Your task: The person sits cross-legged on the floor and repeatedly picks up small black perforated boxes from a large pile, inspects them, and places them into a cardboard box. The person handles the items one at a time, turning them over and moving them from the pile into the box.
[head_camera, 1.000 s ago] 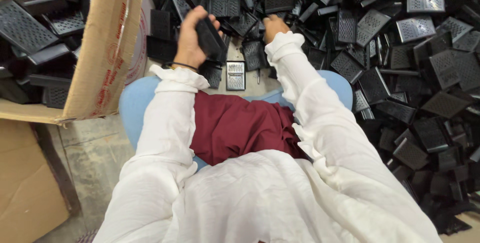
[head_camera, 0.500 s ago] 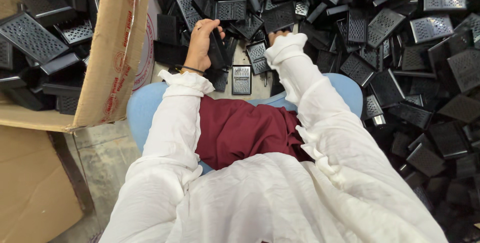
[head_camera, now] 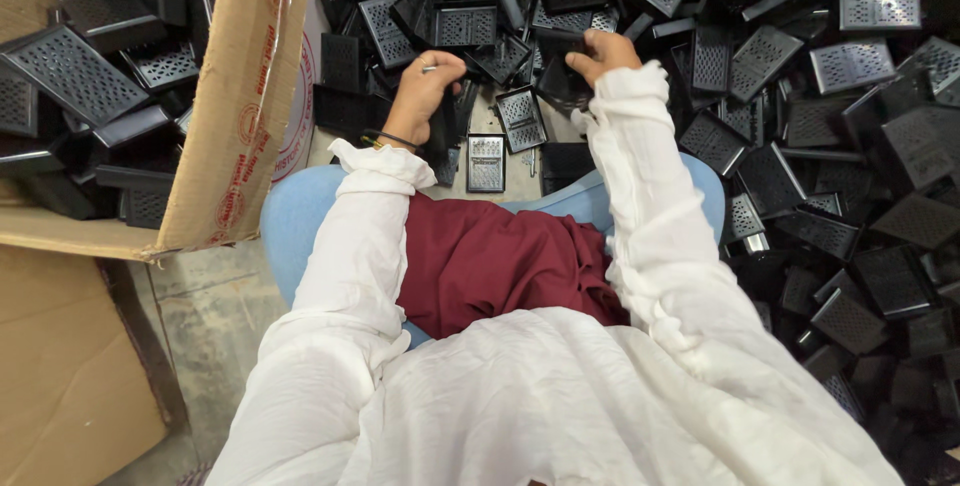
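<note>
My left hand [head_camera: 422, 94] is closed on a black plastic part [head_camera: 445, 128] that hangs below the palm, and a thin metal pin [head_camera: 430, 69] shows at its fingertips. My right hand [head_camera: 600, 52] grips a black perforated cover [head_camera: 560, 84] by its upper edge, just right of the left hand. Both hands hover over the near edge of a heap of black perforated covers [head_camera: 850, 66]. White sleeves cover both arms.
An open cardboard box [head_camera: 235, 116] at left holds more black covers. A flat grey grille piece [head_camera: 486, 162] lies on the floor between my knees. I sit on a light blue seat [head_camera: 290, 236]. The heap of covers spreads across the whole right side.
My right hand has lifted a black cover off the heap and brought it nearer the left hand. The left hand keeps its black part. The view has shifted slightly.
</note>
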`<action>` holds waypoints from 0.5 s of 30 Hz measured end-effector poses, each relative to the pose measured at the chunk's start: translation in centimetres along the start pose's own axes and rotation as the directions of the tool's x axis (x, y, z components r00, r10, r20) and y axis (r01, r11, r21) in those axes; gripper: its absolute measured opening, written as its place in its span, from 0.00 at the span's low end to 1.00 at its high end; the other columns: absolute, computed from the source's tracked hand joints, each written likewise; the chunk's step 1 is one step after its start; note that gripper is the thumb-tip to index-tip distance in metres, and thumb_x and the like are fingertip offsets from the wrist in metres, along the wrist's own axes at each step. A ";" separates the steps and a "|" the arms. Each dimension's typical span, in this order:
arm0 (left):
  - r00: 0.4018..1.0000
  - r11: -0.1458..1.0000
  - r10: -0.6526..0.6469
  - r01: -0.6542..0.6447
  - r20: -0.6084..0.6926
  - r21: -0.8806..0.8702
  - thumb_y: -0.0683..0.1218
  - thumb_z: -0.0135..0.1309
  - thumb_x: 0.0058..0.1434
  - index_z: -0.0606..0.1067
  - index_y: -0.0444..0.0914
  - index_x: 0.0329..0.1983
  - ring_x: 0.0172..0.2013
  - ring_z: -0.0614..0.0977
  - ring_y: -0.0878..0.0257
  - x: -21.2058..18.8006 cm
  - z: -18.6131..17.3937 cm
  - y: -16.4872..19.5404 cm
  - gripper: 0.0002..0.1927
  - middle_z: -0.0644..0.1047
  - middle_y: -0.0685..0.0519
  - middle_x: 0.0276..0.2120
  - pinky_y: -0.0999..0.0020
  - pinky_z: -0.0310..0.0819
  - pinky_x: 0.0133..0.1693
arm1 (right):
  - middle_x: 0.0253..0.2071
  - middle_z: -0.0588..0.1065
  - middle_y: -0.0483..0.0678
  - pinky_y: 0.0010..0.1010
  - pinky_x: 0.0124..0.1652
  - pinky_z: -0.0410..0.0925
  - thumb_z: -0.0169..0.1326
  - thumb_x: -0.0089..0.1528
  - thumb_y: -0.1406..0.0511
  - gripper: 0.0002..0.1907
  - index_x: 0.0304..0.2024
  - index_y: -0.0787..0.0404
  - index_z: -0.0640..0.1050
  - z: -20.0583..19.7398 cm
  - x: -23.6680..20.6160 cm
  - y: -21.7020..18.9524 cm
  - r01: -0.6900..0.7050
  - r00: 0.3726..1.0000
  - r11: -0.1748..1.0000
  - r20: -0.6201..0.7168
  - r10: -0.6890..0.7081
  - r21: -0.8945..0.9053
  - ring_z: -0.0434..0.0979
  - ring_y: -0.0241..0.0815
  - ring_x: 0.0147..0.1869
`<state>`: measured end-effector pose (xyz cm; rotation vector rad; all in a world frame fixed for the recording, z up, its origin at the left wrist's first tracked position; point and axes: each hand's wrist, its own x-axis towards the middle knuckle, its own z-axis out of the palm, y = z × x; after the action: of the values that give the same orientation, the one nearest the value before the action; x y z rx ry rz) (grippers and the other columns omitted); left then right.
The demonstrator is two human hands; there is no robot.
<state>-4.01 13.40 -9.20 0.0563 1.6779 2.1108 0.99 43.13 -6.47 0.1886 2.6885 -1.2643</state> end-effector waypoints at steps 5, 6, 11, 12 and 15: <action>1.000 0.976 -0.013 0.015 -0.011 0.215 0.53 0.64 0.61 0.81 0.40 0.43 0.34 0.76 0.74 -1.4 1.8 1.1 0.14 0.79 0.62 0.34 0.79 0.71 0.39 | 0.54 0.78 0.51 0.29 0.58 0.71 0.53 0.72 0.72 0.17 0.63 0.70 0.70 1.9 -2.5 0.6 0.346 0.938 0.786 -0.184 -0.293 0.513 0.78 0.36 0.58; 0.999 0.967 0.035 -0.036 0.011 0.254 0.54 0.64 0.61 0.81 0.40 0.44 0.36 0.76 0.76 -1.7 1.9 1.3 0.15 0.79 0.63 0.35 0.81 0.72 0.40 | 0.53 0.78 0.51 0.29 0.57 0.72 0.53 0.71 0.72 0.19 0.63 0.68 0.68 2.5 -2.7 0.0 0.302 0.951 0.755 -0.134 -0.278 0.582 0.79 0.37 0.56; 0.996 0.981 0.060 -0.071 0.065 0.178 0.52 0.63 0.65 0.80 0.38 0.37 0.32 0.70 0.75 -1.8 1.6 0.8 0.12 0.74 0.62 0.30 0.78 0.64 0.34 | 0.47 0.77 0.53 0.31 0.49 0.73 0.61 0.65 0.69 0.32 0.66 0.66 0.60 6.7 -2.9 -4.6 0.245 0.969 0.758 -0.134 -0.207 0.605 0.78 0.38 0.48; 0.994 0.973 0.104 -0.107 0.024 0.206 0.52 0.63 0.66 0.79 0.37 0.35 0.31 0.69 0.75 -1.6 1.5 0.4 0.13 0.72 0.62 0.29 0.77 0.62 0.33 | 0.48 0.76 0.55 0.32 0.50 0.73 0.65 0.62 0.67 0.35 0.65 0.66 0.61 7.6 -3.1 -5.4 0.325 0.943 0.819 -0.224 -0.246 0.472 0.78 0.41 0.50; 0.981 0.980 0.194 -0.193 -0.029 0.041 0.49 0.63 0.65 0.77 0.38 0.32 0.31 0.72 0.75 -0.9 1.0 -0.5 0.11 0.75 0.63 0.29 0.77 0.66 0.34 | 0.52 0.75 0.60 0.34 0.53 0.72 0.75 0.55 0.62 0.43 0.63 0.68 0.64 9.9 -4.0 -6.9 0.431 0.832 0.900 -0.415 -0.369 0.065 0.78 0.48 0.54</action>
<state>-2.76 14.12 -9.16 0.2056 1.7962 2.2309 4.55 30.92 -6.72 -0.1345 3.0820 -1.7257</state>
